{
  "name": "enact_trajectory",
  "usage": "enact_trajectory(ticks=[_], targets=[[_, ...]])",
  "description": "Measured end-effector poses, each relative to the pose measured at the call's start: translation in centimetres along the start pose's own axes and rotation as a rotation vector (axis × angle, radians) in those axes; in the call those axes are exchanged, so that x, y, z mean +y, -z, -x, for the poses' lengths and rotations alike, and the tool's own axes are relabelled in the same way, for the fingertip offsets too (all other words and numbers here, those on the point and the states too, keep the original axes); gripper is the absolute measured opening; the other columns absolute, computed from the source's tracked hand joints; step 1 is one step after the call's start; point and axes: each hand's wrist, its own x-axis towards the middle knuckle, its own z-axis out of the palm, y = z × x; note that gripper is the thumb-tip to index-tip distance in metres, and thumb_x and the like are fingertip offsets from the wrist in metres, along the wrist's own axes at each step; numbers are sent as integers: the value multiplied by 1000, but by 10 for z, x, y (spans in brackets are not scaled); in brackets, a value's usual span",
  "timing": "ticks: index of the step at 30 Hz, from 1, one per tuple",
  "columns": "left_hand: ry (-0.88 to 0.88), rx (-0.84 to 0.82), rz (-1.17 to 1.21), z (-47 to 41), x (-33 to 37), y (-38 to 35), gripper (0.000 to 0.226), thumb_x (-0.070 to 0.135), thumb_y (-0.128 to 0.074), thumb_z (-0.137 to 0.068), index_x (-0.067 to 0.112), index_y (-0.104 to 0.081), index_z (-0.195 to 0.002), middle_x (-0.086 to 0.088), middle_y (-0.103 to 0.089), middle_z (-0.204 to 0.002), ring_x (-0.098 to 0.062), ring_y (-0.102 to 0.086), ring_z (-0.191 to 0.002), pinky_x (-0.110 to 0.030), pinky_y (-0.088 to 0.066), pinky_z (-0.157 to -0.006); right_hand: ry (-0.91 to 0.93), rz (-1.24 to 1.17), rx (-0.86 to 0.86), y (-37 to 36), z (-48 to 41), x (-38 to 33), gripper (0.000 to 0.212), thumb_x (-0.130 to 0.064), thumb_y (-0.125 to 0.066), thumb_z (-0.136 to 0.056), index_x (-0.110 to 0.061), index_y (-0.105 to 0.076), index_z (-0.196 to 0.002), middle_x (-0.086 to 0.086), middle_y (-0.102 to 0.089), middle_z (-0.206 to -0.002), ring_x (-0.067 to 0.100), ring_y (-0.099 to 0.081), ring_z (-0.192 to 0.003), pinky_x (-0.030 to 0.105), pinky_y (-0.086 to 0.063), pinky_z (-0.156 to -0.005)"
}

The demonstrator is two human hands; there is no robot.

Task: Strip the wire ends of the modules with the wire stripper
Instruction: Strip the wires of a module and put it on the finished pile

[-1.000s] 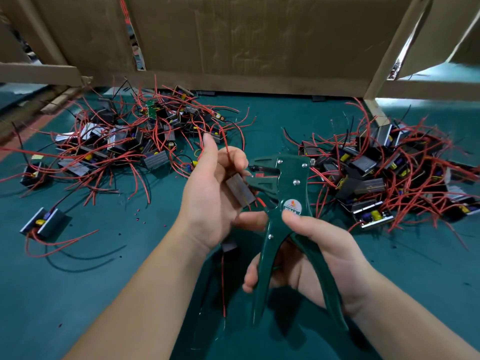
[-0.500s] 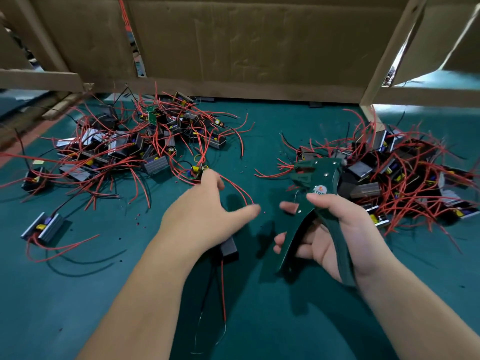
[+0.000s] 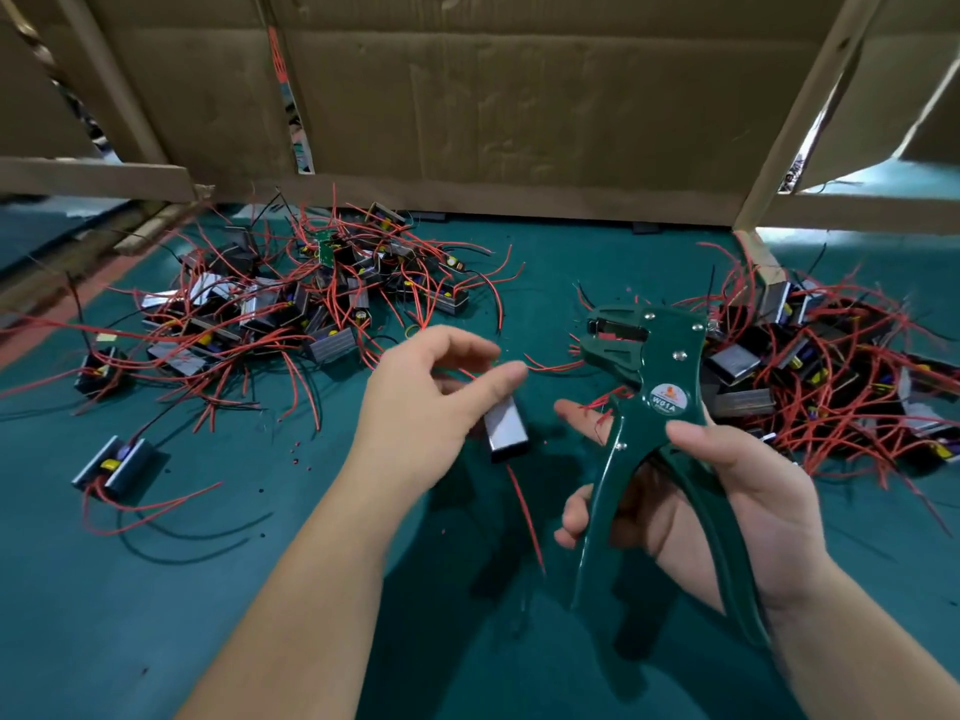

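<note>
My left hand (image 3: 426, 407) is raised over the green mat with its fingers curled, holding a small grey module (image 3: 506, 432) beneath the thumb. A red wire (image 3: 524, 511) hangs down from the module. My right hand (image 3: 727, 491) grips the handles of the dark green wire stripper (image 3: 649, 387), and the handles are spread apart. The stripper's jaws (image 3: 605, 332) point left, a short way to the right of my left thumb and apart from the module. No wire sits in the jaws.
A pile of modules with red wires (image 3: 291, 304) lies at the back left and a second pile (image 3: 831, 366) at the right. Single modules (image 3: 117, 467) lie at the left on the green mat (image 3: 156, 615). Cardboard walls (image 3: 519, 96) close off the back.
Both hands drew apart and my left hand dipped to the mat over the module. Now it is raised again with the module, and the stripper has come back up beside it.
</note>
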Motion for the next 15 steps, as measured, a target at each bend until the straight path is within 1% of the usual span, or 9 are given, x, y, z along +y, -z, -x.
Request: enact_trajectory(ticks=[1,2,4,6,8,9,11,13,15], targets=[[-3,26,99,0,3,-1,22,26,-80,-68,17,-66,-83,5,-68,-74,-9,-58,-54,-24,-51,-49,-29,-15,1,0,1,-2,94,-28,-88,-48,-1,-45,-128,36,-45,-129,47,-61,-63,58,-51,-63],[1,56,199,0,6,-1,23,26,-78,-66,17,-65,-82,6,-66,-71,-6,-56,-51,-20,-47,-45,-64,-23,1,-1,2,-4,89,-29,-88,-47,6,-52,-120,39,-44,-124,47,-61,-63,56,-52,-62],[51,105,413,-2,9,0,25,24,-77,-59,17,-61,-78,5,-60,-70,-2,-54,-51,-13,-42,-42,-135,-28,-5,-1,4,-9,65,-30,-88,-44,6,-67,-94,38,-42,-118,46,-61,-62,54,-52,-61],[106,120,592,-4,10,1,28,17,-76,-53,17,-58,-74,3,-54,-72,-7,-54,-63,-13,-47,-50,-198,-32,17,-2,5,-14,59,-28,-89,-40,5,-67,-84,34,-46,-109,47,-60,-60,55,-52,-59],[132,124,703,-7,9,1,29,3,-73,-59,17,-54,-75,3,-50,-72,-12,-52,-72,-14,-51,-60,-246,-7,68,-1,6,-16,66,-26,-91,-34,5,-63,-85,29,-48,-93,48,-60,-57,54,-52,-56],[149,127,746,-9,9,1,30,-5,-70,-66,17,-52,-76,3,-49,-72,-14,-52,-75,-15,-51,-63,-256,8,87,-2,6,-16,71,-25,-91,-31,6,-61,-88,29,-48,-91,48,-59,-56,54,-52,-54],[185,115,827,-11,10,2,32,-12,-62,-74,18,-51,-79,0,-49,-77,-14,-55,-77,-16,-53,-67,-250,28,125,-1,6,-18,87,-25,-91,-27,12,-57,-98,35,-53,-103,48,-59,-55,53,-52,-52],[194,69,939,-12,11,4,33,-10,-60,-68,18,-50,-81,-1,-51,-77,-13,-63,-71,-19,-56,-65,-230,53,140,1,6,-20,105,-28,-90,-27,12,-52,-117,34,-58,-118,47,-59,-55,52,-53,-53],[189,27,1025,-11,13,6,31,-10,-56,-70,18,-50,-82,1,-52,-71,-11,-67,-65,-21,-55,-61,-204,95,91,3,6,-23,99,-32,-89,-34,5,-57,-121,35,-61,-110,45,-60,-58,51,-54,-56]])
